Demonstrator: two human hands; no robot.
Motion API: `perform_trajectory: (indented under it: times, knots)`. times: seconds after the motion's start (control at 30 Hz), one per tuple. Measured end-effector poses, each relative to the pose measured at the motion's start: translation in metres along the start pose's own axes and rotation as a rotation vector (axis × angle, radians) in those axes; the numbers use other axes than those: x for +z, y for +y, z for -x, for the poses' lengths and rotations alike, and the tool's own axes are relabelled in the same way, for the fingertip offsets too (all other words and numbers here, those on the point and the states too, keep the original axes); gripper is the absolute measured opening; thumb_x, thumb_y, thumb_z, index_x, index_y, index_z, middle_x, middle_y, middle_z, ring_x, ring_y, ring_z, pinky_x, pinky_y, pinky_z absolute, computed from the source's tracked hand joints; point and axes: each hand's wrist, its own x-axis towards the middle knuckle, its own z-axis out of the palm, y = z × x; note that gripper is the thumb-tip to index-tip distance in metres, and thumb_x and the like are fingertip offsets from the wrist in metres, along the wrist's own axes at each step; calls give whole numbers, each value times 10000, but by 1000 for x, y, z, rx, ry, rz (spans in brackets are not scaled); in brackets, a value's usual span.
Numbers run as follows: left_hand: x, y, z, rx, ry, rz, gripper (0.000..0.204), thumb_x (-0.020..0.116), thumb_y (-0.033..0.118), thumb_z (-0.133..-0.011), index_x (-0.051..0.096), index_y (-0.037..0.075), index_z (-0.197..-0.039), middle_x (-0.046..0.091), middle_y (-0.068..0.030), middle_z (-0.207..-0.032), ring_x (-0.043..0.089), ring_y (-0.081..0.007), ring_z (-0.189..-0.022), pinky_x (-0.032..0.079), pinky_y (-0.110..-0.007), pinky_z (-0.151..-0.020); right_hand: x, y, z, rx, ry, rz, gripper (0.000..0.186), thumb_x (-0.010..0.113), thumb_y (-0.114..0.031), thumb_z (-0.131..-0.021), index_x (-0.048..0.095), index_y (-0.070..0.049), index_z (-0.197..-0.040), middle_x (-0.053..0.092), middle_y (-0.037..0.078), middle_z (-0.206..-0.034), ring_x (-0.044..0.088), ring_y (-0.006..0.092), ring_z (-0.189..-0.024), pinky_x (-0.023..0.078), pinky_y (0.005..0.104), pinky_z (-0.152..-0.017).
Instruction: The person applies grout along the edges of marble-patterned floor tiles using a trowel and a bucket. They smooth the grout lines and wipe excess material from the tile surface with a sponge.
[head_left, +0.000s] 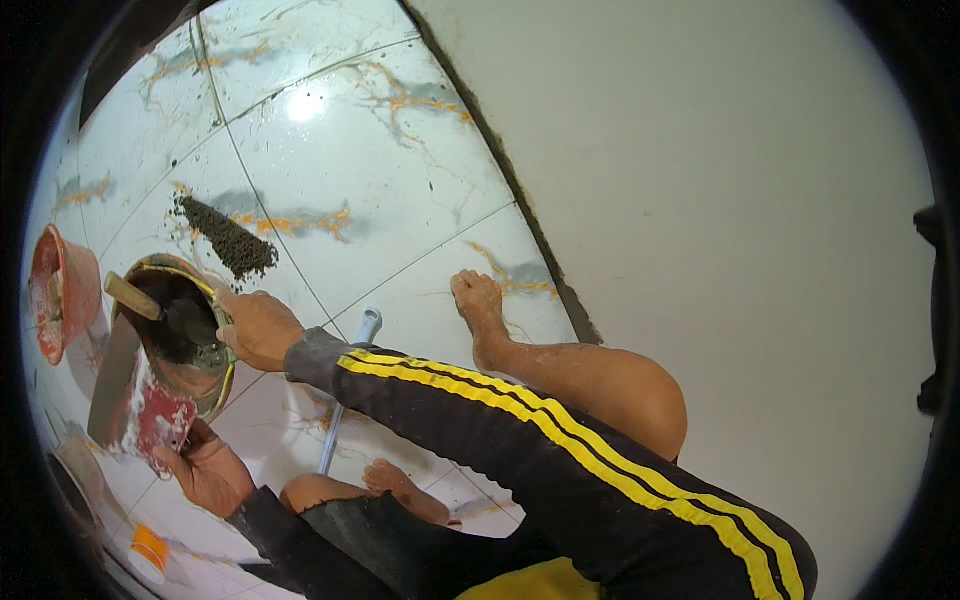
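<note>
My right hand [263,330], fingers closed, grips the rim of a round bucket [236,374] tilted toward me. Dark wet mortar [182,325] coats its inside. A wooden-handled tool [136,297] stands in it, its handle leaning over the far left rim; its lower end is hidden. Below it, my left hand [212,472] pinches a flat red scraper [165,420] smeared with white paste. A wide grey blade [114,385] lies along the scraper, against the bucket's near left side; whether they are one piece I cannot tell.
A heap of dark crumbly mortar [232,240] lies on the marbled tiles beyond the bucket. A red bucket [75,290] stands at far left, an orange-and-white cup [150,552] at lower left. A long light-blue-handled tool [370,325] lies near my feet. A pale wall [740,220] rises at right.
</note>
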Motion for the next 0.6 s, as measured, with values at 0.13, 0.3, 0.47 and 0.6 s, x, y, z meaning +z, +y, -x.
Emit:
perform_trajectory:
  times: [0.13, 0.3, 0.47, 0.6]
  knots:
    - [28, -8, 2, 17, 11, -62, 507, 608, 241, -1059, 484, -31, -1468, 548, -183, -1493, 551, -290, -1327, 415, -457, -1196, -4, -22, 17, 86, -151, 227, 467, 644, -159, -898, 562, 41, -1313, 715, 285, -978, 691, 482, -972, 544, 549, -851]
    - [11, 13, -7, -58, -142, -144, 503, 607, 263, -1059, 495, 12, -1480, 565, -172, -1484, 555, -302, -1345, 422, -474, -1191, -12, 12, 22, 112, -13, 145, 593, 644, -208, -856, 535, 41, -1383, 707, 317, -1067, 679, 480, -1055, 520, 555, -957]
    - [-68, 51, 10, -57, 1, -211, 417, 599, 353, -1059, 603, 38, -1333, 678, -116, -1307, 642, -254, -1187, 495, -413, -1084, -127, 95, 52, 51, 87, 167, 627, 714, -249, -877, 557, 25, -1419, 613, 91, -734, 565, 201, -656, 475, 385, -589]
    - [-126, 80, 43, 49, 521, -182, 377, 684, 365, -1014, 619, 92, -1266, 711, -86, -1169, 693, -251, -1036, 586, -423, -915, -271, 105, 93, 481, 161, 214, 710, 738, -249, -873, 493, -3, -1492, 659, 111, -811, 606, 155, -641, 504, 322, -533]
